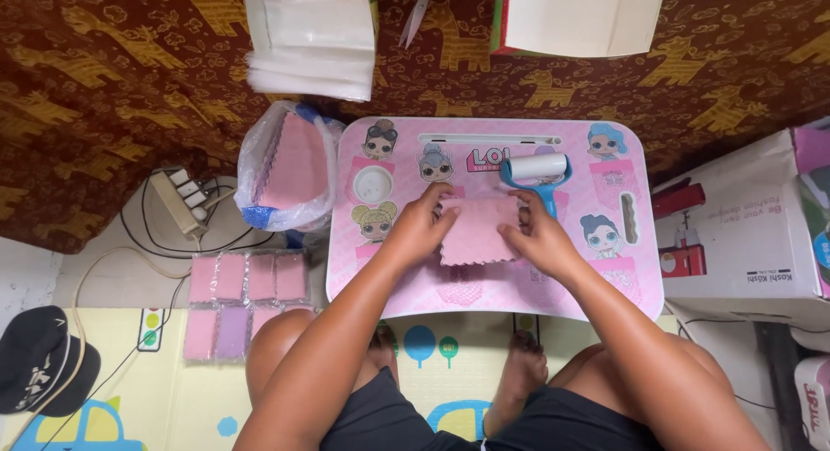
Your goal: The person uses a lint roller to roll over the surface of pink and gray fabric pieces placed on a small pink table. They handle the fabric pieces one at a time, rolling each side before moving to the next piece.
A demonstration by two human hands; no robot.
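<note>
A pink cloth square (478, 230) with zigzag edges lies on the small pink lap table (605, 278). My left hand (421, 223) grips its left edge, fingers curled over the upper corner. My right hand (534, 235) presses on its right edge. Just behind the cloth lies a blue-handled lint roller (538, 172) with a white roll, close to my right fingers.
A clear plastic bag of pink cloths (287, 164) stands left of the table. Packed pink and purple cloths (245, 297) lie in rows on the floor. A power strip (177, 200), black cap (43, 360), stack of clear bags (309, 38) and cardboard boxes (743, 230) surround me.
</note>
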